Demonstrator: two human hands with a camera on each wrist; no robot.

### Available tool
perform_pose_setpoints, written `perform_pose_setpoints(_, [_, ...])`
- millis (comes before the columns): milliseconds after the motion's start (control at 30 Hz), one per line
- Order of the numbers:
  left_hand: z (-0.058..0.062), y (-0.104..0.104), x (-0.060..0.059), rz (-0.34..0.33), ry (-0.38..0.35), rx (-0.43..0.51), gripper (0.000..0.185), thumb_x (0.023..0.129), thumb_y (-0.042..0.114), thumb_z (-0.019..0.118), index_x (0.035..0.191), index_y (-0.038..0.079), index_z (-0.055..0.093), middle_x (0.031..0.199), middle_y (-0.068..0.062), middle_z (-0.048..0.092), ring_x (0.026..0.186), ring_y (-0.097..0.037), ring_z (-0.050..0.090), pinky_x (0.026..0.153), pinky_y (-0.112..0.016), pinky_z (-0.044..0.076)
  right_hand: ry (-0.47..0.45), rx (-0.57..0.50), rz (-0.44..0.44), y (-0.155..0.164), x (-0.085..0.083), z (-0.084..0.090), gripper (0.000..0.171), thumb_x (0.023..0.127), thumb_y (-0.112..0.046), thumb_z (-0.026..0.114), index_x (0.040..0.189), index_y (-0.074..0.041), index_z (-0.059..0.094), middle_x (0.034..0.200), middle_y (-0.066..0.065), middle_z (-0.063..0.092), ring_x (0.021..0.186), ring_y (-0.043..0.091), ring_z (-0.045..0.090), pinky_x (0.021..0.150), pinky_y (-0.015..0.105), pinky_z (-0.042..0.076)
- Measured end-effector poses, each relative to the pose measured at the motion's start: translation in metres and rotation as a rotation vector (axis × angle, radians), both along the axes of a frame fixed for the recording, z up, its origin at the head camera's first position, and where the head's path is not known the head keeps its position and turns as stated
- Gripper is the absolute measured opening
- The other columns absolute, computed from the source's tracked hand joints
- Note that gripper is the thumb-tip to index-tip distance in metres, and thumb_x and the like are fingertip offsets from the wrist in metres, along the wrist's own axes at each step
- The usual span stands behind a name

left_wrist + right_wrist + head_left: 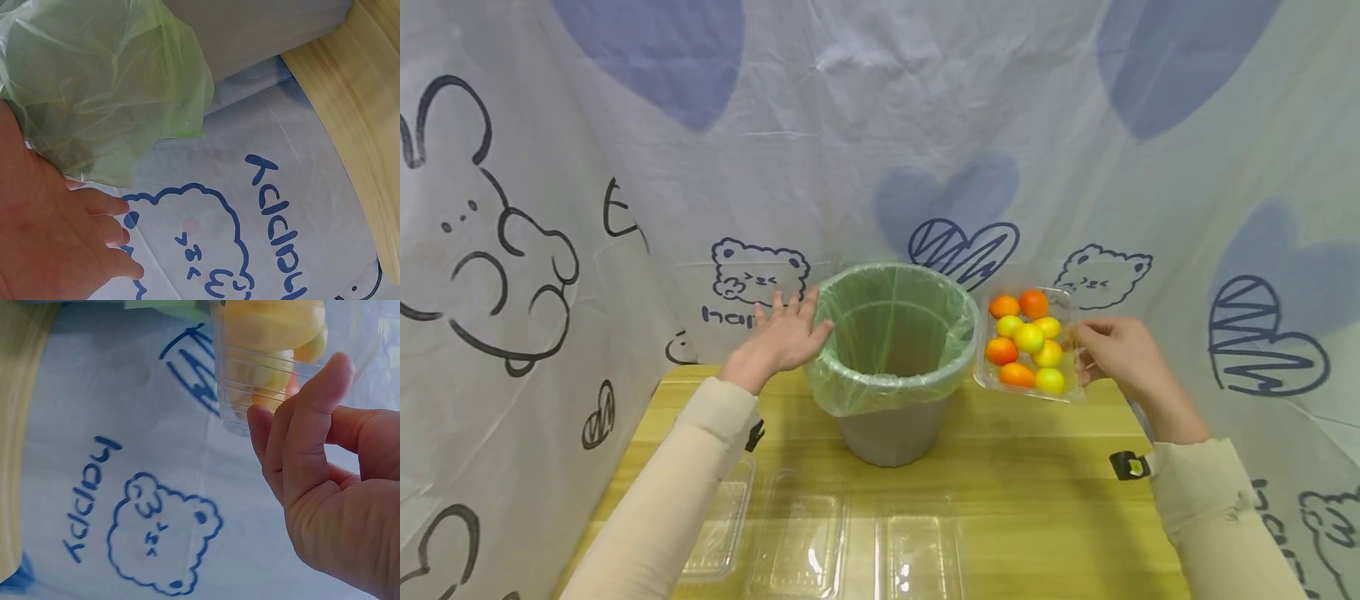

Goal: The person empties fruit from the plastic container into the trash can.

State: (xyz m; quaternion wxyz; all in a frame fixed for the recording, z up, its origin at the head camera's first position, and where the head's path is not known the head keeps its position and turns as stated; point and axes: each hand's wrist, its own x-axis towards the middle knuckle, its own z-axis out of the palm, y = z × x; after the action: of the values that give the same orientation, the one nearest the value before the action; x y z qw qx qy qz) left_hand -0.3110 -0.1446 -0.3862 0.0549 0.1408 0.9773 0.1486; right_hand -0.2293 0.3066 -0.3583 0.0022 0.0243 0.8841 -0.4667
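A grey bin (891, 433) lined with a green bag (887, 392) stands on the yellow wooden table (1037, 500). My left hand (782, 333) is open beside the bin's left rim, its thumb at the bag's edge. In the left wrist view the palm (56, 237) lies close to the crumpled bag (106, 81). My right hand (1093, 346) pinches the right edge of a clear plastic tray (981, 367), holding it tilted next to the bin's right rim. Several orange and yellow fruits (1028, 337) lie in it. The right wrist view shows curled fingers (312, 444) at the tray's wall (250, 381).
Three empty clear plastic containers (808, 542) (921, 550) (722, 525) lie along the table's near edge. A white cloth (880, 125) printed with bears and blue hearts hangs round the back and both sides.
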Motion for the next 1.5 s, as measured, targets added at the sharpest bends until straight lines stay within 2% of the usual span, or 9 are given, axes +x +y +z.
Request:
perform_pose_setpoints(267, [0.000,0.000,-0.001,-0.006,0.004,0.016,0.077,0.112,0.050,0.027,0.169,0.008,0.000,0.173,-0.030,0.004,0.160,-0.054,-0.008,0.125,-0.073,-0.014,0.041,-0.007,0.013,-0.014,-0.015,0.024,0.047,0.110,-0.029,0.054,0.133,0.012,0.060,0.084,0.004,0.062,0.060,0.014,0.062,0.062,0.030,0.067])
perform_pose_setpoints(467, [0.000,-0.001,-0.002,-0.003,0.001,0.005,0.077,0.112,0.049,0.027,0.169,0.007,0.000,0.173,-0.031,0.004,0.159,-0.054,-0.008,0.125,-0.074,-0.014,0.006,-0.004,0.012,-0.028,-0.026,0.035,0.051,0.109,-0.034,0.056,0.138,0.008,0.059,0.097,0.009,0.063,0.069,0.013,0.065,0.067,0.029,0.067])
perform_pose_setpoints(767, [-0.002,-0.002,-0.002,-0.008,0.002,-0.002,0.077,0.111,0.050,0.029,0.169,0.008,0.000,0.172,-0.031,0.006,0.159,-0.055,-0.008,0.125,-0.075,-0.013,0.004,-0.054,0.028,-0.061,-0.044,0.049,0.048,0.110,-0.030,0.054,0.139,0.009,0.058,0.120,0.021,0.060,0.072,0.012,0.067,0.067,0.028,0.067])
perform_pose_setpoints(933, [-0.001,-0.003,-0.002,-0.004,0.005,-0.007,0.077,0.111,0.050,0.029,0.170,0.009,0.000,0.172,-0.032,0.008,0.159,-0.055,-0.006,0.125,-0.076,-0.012,0.039,-0.062,0.028,-0.078,-0.054,0.056,0.045,0.109,-0.026,0.053,0.137,0.009,0.060,0.128,0.025,0.060,0.078,0.013,0.068,0.068,0.029,0.068])
perform_pose_setpoints(1200, [0.000,-0.003,-0.002,-0.005,0.016,-0.021,0.076,0.111,0.048,0.029,0.169,0.007,0.001,0.172,-0.032,0.010,0.159,-0.056,-0.003,0.125,-0.077,-0.010,0.088,-0.080,0.000,-0.098,-0.065,0.058,0.038,0.107,-0.021,0.056,0.130,0.009,0.064,0.126,0.025,0.063,0.084,0.017,0.067,0.067,0.030,0.068])
perform_pose_setpoints(1500, [0.000,-0.003,-0.002,-0.005,0.015,-0.015,0.076,0.111,0.048,0.030,0.169,0.007,0.002,0.172,-0.032,0.010,0.159,-0.056,-0.005,0.125,-0.077,-0.011,0.127,-0.055,-0.013,-0.120,-0.077,0.056,0.035,0.105,-0.019,0.057,0.124,0.008,0.068,0.109,0.025,0.067,0.077,0.020,0.067,0.064,0.032,0.068])
